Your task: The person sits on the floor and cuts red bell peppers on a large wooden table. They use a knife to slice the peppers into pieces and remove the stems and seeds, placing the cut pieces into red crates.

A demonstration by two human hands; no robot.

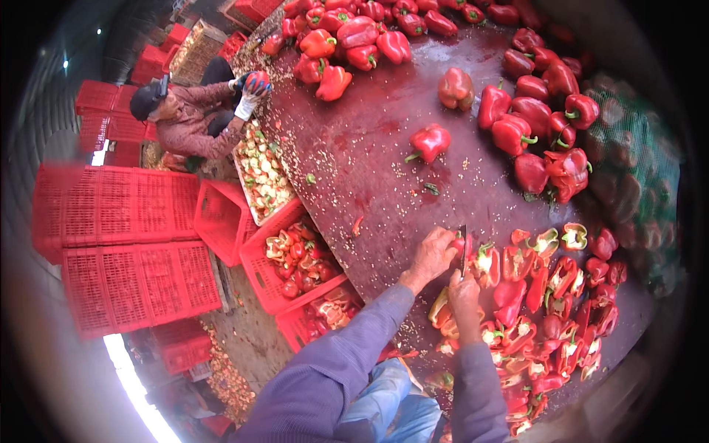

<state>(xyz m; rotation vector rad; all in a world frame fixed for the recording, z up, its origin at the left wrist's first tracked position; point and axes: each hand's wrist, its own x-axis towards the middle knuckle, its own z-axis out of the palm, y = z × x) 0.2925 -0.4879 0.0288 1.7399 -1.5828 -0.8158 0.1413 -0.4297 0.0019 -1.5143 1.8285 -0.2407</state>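
My left hand (432,257) grips a red bell pepper (458,242) against the dark red tabletop (354,160); my fingers hide most of it. In my right hand (465,294) is a knife (464,252), its narrow blade upright beside the pepper and pointing away from me. Whether the blade is cutting into the flesh I cannot tell. Halved bell peppers (518,263), with pale cores and seeds showing, lie to the right of my hands and down toward the near edge. A yellowish-orange pepper piece (440,311) sits just left of my right wrist.
Whole red peppers (363,33) are heaped at the far side, with more (532,111) at the right beside a green mesh sack (631,166). Red plastic crates (271,288) with pepper pieces stand along the left edge. Opposite, a gloved person (194,116) holds a pepper.
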